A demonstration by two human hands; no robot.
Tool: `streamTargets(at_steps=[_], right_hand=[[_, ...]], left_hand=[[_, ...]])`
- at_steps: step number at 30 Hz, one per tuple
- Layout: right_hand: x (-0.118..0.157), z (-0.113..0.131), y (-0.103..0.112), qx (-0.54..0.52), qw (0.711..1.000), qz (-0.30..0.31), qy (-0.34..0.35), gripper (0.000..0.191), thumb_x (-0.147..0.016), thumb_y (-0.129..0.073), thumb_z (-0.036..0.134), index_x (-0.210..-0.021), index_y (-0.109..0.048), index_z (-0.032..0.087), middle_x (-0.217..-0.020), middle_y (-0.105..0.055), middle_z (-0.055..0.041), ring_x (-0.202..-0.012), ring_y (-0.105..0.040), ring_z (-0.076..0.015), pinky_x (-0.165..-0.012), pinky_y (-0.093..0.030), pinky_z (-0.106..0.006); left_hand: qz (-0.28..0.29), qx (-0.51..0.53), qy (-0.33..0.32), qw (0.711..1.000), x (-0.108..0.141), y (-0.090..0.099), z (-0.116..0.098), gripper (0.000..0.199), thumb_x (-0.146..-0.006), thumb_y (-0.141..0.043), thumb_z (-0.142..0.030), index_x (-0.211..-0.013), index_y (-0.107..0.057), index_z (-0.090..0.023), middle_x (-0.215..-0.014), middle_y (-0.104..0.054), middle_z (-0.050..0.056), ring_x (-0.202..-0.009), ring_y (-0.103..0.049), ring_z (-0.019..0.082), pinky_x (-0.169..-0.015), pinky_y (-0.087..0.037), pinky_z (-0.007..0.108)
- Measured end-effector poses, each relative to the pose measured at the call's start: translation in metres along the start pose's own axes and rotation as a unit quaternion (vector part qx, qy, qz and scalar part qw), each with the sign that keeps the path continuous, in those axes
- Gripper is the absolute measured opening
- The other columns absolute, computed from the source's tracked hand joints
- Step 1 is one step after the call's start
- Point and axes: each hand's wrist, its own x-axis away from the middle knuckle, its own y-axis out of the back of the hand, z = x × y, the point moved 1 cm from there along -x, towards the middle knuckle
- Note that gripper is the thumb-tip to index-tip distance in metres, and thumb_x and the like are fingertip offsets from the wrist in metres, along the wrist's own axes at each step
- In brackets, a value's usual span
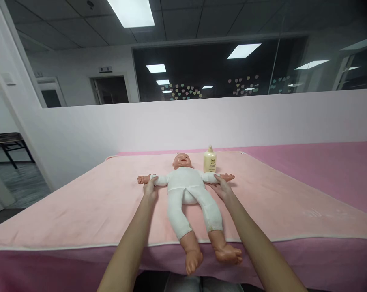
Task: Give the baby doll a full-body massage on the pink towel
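Observation:
A baby doll (pixel 183 182) with a white cloth body lies on its back, head away from me and feet toward me. Its arms are spread out to both sides. My left hand (pixel 150 187) is closed around the doll's forearm on the left, close to the wrist. On the other side my right hand (pixel 222 187) grips the right-side forearm, thumb on top and fingers partly hidden beneath. The doll's feet hang over the near edge of the peach towel (pixel 110 211). Beside its head stands a pale yellow pump bottle (pixel 210 160).
Under the towel is a pink table cover (pixel 323 170). A white wall (pixel 201 121) with a glass window above it rises behind the table. At the far left, a dark-legged table (pixel 9 142) stands beyond a doorway.

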Motion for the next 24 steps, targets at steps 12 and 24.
streamTargets(at_steps=[12,24], right_hand=[[0.009,0.003,-0.007,0.030,0.999,-0.001,-0.011,0.035,-0.076,-0.060,0.008,-0.108,-0.051,0.020,-0.109,-0.062,-0.0067,-0.106,-0.060,-0.0205,-0.082,-0.057,-0.038],[-0.002,0.001,0.000,0.029,0.999,0.010,-0.026,0.033,-0.077,-0.060,0.009,-0.108,-0.051,0.017,-0.116,-0.059,-0.0103,-0.112,-0.057,-0.0224,-0.085,-0.055,-0.038]], left_hand=[[0.006,0.014,0.001,1.000,0.001,0.000,0.000,0.040,-0.069,-0.061,0.007,-0.100,-0.054,-0.017,-0.091,-0.061,0.003,-0.075,-0.061,0.010,-0.083,-0.051,0.030],[-0.020,-0.042,-0.068,0.997,-0.004,0.005,0.009,0.031,-0.070,-0.071,-0.006,-0.098,-0.059,-0.014,-0.098,-0.062,0.008,-0.082,-0.062,0.014,-0.088,-0.050,0.035]])
